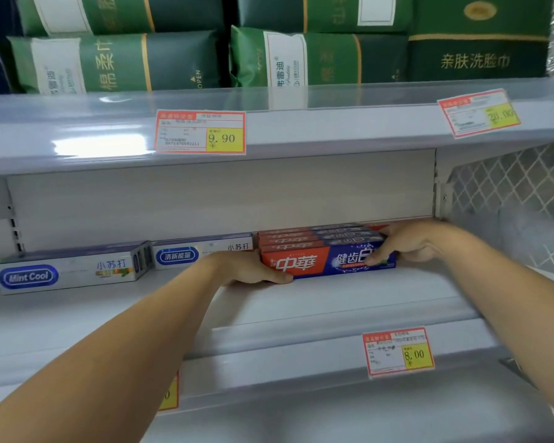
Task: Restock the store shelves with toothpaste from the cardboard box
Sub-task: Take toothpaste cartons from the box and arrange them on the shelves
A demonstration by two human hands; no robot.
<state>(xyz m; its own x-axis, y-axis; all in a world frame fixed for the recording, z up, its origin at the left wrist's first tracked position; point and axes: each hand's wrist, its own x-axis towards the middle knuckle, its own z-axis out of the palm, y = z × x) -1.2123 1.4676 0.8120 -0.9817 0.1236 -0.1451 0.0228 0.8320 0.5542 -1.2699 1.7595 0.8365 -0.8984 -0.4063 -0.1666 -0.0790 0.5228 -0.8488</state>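
Observation:
Several red-and-blue toothpaste boxes (323,251) lie side by side in a row on the middle shelf (333,302), near its back. My left hand (250,266) grips the left end of the row, thumb along the front box's lower edge. My right hand (410,241) holds the right end, thumb pressed on the front face of the front box. The cardboard box is not in view.
White Mint Cool toothpaste boxes (68,270) lie to the left on the same shelf. Green tissue packs (119,59) fill the shelf above. Price tags (200,132) hang on the shelf edges. A wire mesh panel (518,199) closes the right side.

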